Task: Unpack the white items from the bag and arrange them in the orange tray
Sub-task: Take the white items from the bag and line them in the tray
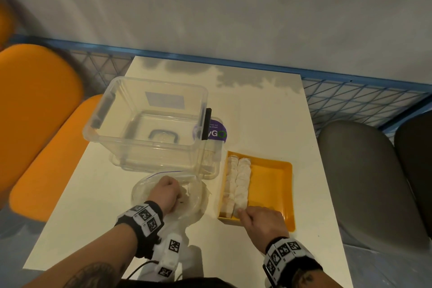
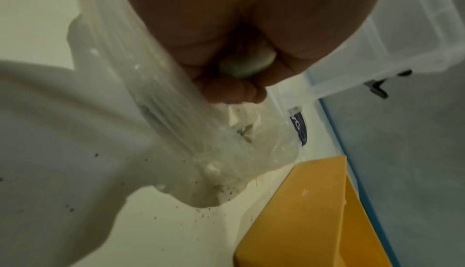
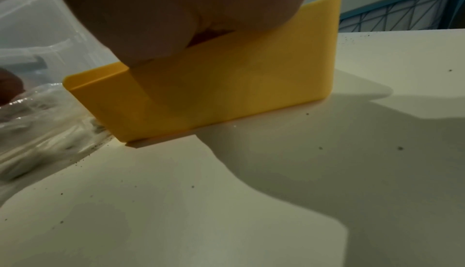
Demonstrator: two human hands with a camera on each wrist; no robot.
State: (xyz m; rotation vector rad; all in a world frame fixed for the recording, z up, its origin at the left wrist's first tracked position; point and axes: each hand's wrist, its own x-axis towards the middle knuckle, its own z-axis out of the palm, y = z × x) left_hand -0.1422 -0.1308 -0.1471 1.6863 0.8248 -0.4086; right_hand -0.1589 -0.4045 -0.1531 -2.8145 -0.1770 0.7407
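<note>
Tray first: the shallow rectangular orange plastic tray (image 1: 271, 184) sits on the white rectangular table (image 1: 275, 124), and everything here is placed from it; two rows of white, rough-surfaced pieces (image 1: 237, 182) lie lengthwise along its left wall, touching each other, the rest of its floor bare. The right hand (image 1: 263, 221) rests over the tray's near rim, its knuckles bent and fingers curled down; the thumb tip sits at the near end of the right-hand white row, touching or just short of it, I cannot tell which; whether the curled fingers have hold of anything I cannot tell, since the right wrist view shows only the palm above the tray's outer wall (image 3: 226, 92).

Left of the tray, just beside it, lies the crumpled clear plastic zip bag (image 1: 194, 196) with its mouth spread wide; the left hand (image 1: 164, 190) is down inside that mouth, fingers folded in; the left wrist view shows those fingers (image 2: 234, 90) closed round a small pale rounded piece (image 2: 247, 64) tucked against the palm, with the bag's film (image 2: 176, 124) draped along the hand's left side and dark specks scattered on the table below.

Beyond the bag, up and left of the tray, stands a large clear plastic storage box (image 1: 149, 121) with dark latches; a round purple sticker (image 1: 216, 132) shows at the box's right side, beyond the tray's far left corner.
</note>
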